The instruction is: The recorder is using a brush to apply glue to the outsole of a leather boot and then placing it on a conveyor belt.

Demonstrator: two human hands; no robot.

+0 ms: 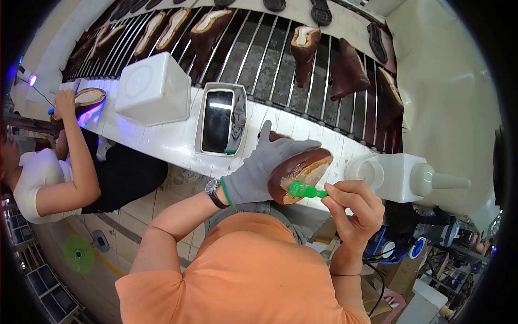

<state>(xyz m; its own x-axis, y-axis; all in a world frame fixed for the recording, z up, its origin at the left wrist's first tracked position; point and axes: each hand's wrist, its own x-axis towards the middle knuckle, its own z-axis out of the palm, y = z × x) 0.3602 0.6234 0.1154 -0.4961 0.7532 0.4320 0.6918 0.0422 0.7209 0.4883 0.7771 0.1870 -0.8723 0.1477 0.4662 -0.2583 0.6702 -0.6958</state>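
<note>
My left hand (256,168), in a grey glove with a green cuff, is closed around a dark brown shoe upper (293,164). The upper's tan underside is turned up toward me. A small green brush (303,189) is pinched between the thumb and fingers of my bare right hand (357,208). The brush head lies against the underside near one end of the upper, and its bristle tips are hard to make out. Both hands are in front of my chest, over the near edge of the white work surface (178,146).
Beyond the surface runs a metal roller conveyor (253,48) carrying several brown shoe uppers (305,51). An upturned white container (154,89) and a box holding a phone (217,121) stand at left. A white squeeze bottle (426,181) is at right. A co-worker (59,167) handles another upper at far left.
</note>
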